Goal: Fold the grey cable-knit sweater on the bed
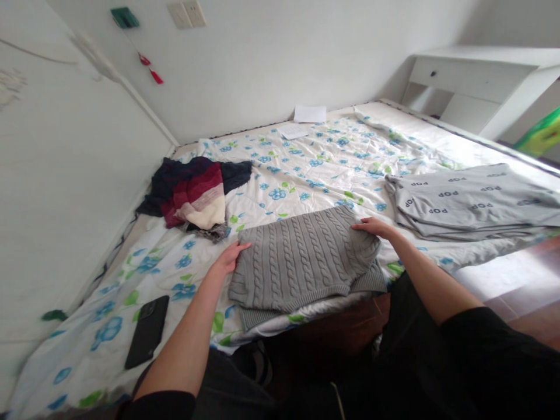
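Bed (437, 119) is seen in room corner, w/ white wall (262, 64) behind & white desk (472, 76) far R. Bed is covered by quilt (280, 192), white w/ blue & green flowers, creased in places. Grey POP-print cloth (472, 198) is laid in folded stack on R side of bed. Striped knit (188, 192), navy/maroon/cream, is left bunched near L side.

Grey cable-knit sweater (301, 262) is laid folded, flat on quilt, at near edge of bed, between the striped knit & POP cloth. Top layer is seen lying fairly smooth; lower layer sticks out along near edge & at R corner, so edges are not aligned.

L hand (228, 259) is held open, palm down, fingertips at sweater's L edge. R hand (374, 227) is also open, palm down, laid on upper R corner. No gripping is seen; pressure is kept flat, so knit is not pinched.

Phone (147, 331) is placed face down(?) on quilt, near L forearm. Papers (310, 114) are seen at far edge.
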`<state>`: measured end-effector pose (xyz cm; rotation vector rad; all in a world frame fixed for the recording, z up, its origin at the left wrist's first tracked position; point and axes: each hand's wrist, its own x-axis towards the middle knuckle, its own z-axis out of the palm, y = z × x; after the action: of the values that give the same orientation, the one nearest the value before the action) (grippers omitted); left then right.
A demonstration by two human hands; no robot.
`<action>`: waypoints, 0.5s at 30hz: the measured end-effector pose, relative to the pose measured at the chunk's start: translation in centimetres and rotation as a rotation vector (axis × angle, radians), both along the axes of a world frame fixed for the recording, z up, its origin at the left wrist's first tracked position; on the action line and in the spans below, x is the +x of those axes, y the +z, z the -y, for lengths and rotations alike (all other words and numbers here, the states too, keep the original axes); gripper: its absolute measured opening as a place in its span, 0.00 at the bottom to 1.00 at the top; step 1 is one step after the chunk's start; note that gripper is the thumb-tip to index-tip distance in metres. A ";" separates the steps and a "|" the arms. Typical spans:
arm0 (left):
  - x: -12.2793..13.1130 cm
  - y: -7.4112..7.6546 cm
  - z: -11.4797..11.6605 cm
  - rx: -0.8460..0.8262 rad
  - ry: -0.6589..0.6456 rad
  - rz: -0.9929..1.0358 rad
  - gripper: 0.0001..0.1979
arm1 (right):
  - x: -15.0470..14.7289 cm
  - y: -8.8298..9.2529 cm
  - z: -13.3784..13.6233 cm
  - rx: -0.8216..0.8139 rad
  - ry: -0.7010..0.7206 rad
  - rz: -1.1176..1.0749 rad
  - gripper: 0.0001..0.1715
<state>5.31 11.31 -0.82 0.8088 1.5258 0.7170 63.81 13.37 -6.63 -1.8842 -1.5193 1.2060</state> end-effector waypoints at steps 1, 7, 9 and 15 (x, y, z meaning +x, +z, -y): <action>0.2 0.0 0.0 0.070 0.010 0.010 0.31 | -0.1 0.2 0.1 -0.018 -0.009 -0.031 0.36; 0.2 -0.1 0.7 0.127 -0.100 0.059 0.37 | -0.7 0.7 0.2 -0.104 -0.008 -0.256 0.26; -0.1 -0.3 0.6 0.077 -0.162 0.026 0.41 | -0.8 0.7 0.2 -0.112 -0.018 -0.300 0.23; -1.1 -1.0 -0.2 0.089 -0.216 -0.131 0.42 | -1.2 1.0 0.3 -0.140 -0.004 -0.217 0.22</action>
<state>4.22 11.46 -1.82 1.0877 1.5025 0.5848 62.60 13.03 -5.63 -1.7725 -1.3453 1.4960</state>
